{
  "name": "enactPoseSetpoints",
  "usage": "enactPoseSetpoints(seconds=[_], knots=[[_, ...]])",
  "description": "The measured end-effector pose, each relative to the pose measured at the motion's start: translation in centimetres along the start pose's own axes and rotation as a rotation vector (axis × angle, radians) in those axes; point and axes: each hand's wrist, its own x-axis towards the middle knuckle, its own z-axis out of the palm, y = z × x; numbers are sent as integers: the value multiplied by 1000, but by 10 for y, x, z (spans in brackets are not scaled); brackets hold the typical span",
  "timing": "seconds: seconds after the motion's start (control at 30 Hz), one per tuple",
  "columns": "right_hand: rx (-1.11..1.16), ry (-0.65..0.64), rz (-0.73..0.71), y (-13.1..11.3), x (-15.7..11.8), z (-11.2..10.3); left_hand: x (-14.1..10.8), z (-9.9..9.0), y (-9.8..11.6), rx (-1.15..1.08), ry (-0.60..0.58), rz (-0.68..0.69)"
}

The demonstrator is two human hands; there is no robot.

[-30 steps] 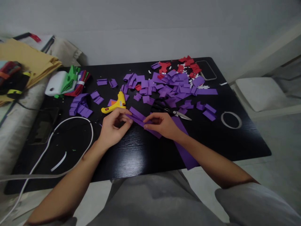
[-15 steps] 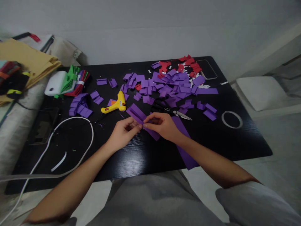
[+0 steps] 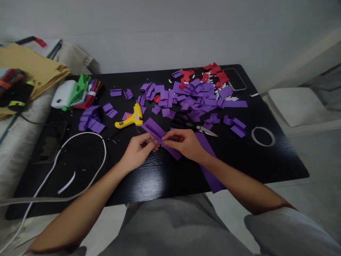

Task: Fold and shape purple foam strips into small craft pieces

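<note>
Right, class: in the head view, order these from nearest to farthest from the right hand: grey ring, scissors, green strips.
1. Scissors, just beyond the right hand.
2. Grey ring, out to its right.
3. Green strips, far over on the left.

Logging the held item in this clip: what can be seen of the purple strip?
The purple strip looks like matte paper, creased lengthwise, with a raised fold. It slants across the black table, its far-left end near the yellow glue gun. The left hand and right hand pinch it around mid-length, partly hiding it.
</note>
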Motion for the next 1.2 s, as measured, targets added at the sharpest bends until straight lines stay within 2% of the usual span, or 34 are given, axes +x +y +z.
enactPoseSetpoints(seconds=[0.63,1.2], knots=[[-37,-44,-63,1,-2,2,0,-1,2,-8,-43,-1],[-114,-49,-95,-3,-3,0,-1,0,-5,-30,-17,-28]])
